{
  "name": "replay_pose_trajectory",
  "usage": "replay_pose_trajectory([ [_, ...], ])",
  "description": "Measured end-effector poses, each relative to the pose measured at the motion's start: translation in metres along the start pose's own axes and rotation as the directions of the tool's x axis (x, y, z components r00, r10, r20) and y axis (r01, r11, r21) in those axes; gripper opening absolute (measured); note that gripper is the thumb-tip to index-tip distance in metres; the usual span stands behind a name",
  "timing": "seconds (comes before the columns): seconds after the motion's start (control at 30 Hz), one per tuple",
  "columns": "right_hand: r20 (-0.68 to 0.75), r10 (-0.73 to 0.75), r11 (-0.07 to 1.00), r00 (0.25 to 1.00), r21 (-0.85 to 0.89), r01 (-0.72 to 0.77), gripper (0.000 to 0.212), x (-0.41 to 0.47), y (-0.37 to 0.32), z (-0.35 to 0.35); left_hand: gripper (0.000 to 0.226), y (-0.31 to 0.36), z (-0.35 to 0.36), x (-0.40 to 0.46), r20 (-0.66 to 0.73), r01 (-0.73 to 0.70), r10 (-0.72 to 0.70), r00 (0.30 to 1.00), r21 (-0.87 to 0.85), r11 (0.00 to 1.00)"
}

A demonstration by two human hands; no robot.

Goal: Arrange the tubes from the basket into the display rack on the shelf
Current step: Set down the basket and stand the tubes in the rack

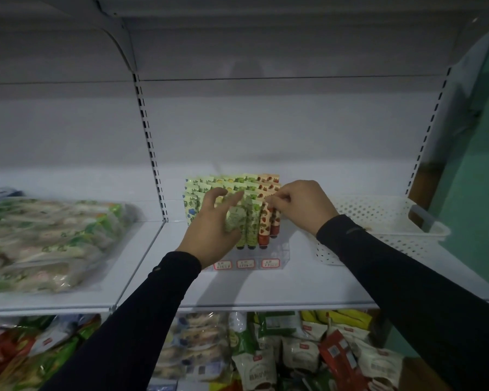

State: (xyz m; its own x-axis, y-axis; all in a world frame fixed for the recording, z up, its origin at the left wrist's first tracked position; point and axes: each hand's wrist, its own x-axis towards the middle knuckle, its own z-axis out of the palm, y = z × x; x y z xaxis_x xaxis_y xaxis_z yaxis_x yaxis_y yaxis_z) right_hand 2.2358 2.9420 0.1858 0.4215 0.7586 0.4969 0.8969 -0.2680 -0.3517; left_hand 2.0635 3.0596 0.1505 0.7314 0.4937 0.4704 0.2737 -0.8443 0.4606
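On the white shelf (266,286) the clear display rack (268,256) stands nearly full, its rows of tubes upright and pressed close together — pale green ones to the left and middle, red strawberry-print ones in the right-hand column. The person's left hand (212,230) curls its fingers round a green tube (233,218) at the front of the rack, holding it slightly tilted. The right hand (299,206) pinches the top of a red tube (264,224) in the front right column, fingers bunched tight. The white perforated basket (378,218) sits just beside the rack on the right; from this angle it seems to hold nothing more, though its near wall hides part of the floor.

The likely trouble lies in the packing. The tubes stand cap-down and touch their neighbours, so a tube pushed in at a slant could tip the ones beside it and start a row leaning. The green tube looks the riskier — it is not yet vertical, and forcing it down could jam it between slots. With both hands busy, neither is free to steady a toppling row. The rack itself looks light and could slide back if pressed hard.
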Motion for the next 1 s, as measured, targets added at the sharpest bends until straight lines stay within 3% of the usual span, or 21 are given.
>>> replay_pose_trajectory([
  [0.1, -0.124, -0.031, 0.999, 0.992, 0.005, 0.032, 0.053, -0.007, -0.003, -0.005, 0.064, 0.013, -0.013, -0.004, -0.056, 0.082, -0.107, 0.993, -0.336, 0.938],
  [0.17, -0.118, -0.031, 0.994, 0.993, 0.1, 0.042, 0.047, -0.015, -0.011, -0.008, 0.051, 0.019, -0.018, -0.008, 0.009, 0.156, -0.196, 0.981, -0.64, 0.752],
  [0.2, -0.082, -0.026, 0.986, 0.996, 0.165, 0.039, 0.043, -0.019, -0.017, -0.009, 0.043, 0.02, -0.019, -0.01, 0.049, 0.189, -0.223, 0.974, -0.723, 0.665],
  [0.33, 0.07, -0.014, 0.928, 0.997, 0.372, -0.013, 0.032, -0.036, -0.039, -0.01, 0.019, 0.026, -0.016, -0.02, 0.156, 0.265, -0.252, 0.955, -0.83, 0.49],
  [0.57, 0.175, 0.063, 0.785, 0.983, 0.6, -0.157, 0.019, -0.044, -0.044, -0.009, 0.017, 0.027, -0.015, -0.031, 0.279, 0.318, -0.154, 0.948, -0.801, 0.508],
  [0.67, 0.203, 0.105, 0.772, 0.974, 0.6, -0.208, 0.018, -0.043, -0.037, -0.009, 0.022, 0.031, -0.013, -0.035, 0.318, 0.338, -0.128, 0.939, -0.802, 0.492],
  [0.8, 0.031, 0.218, 0.816, 0.975, 0.542, -0.2, 0.03, -0.037, -0.032, -0.013, 0.026, 0.028, -0.006, -0.037, 0.327, 0.36, -0.16, 0.932, -0.762, 0.539],
  [0.9, -0.113, 0.249, 0.872, 0.962, 0.458, -0.172, 0.034, -0.036, -0.033, -0.014, 0.03, 0.029, -0.001, -0.036, 0.311, 0.349, -0.162, 0.937, -0.784, 0.513],
  [1.0, -0.135, 0.232, 0.897, 0.963, 0.412, -0.158, 0.039, -0.036, -0.032, -0.012, 0.026, 0.033, 0.001, -0.037, 0.299, 0.323, -0.13, 0.945, -0.805, 0.498],
])
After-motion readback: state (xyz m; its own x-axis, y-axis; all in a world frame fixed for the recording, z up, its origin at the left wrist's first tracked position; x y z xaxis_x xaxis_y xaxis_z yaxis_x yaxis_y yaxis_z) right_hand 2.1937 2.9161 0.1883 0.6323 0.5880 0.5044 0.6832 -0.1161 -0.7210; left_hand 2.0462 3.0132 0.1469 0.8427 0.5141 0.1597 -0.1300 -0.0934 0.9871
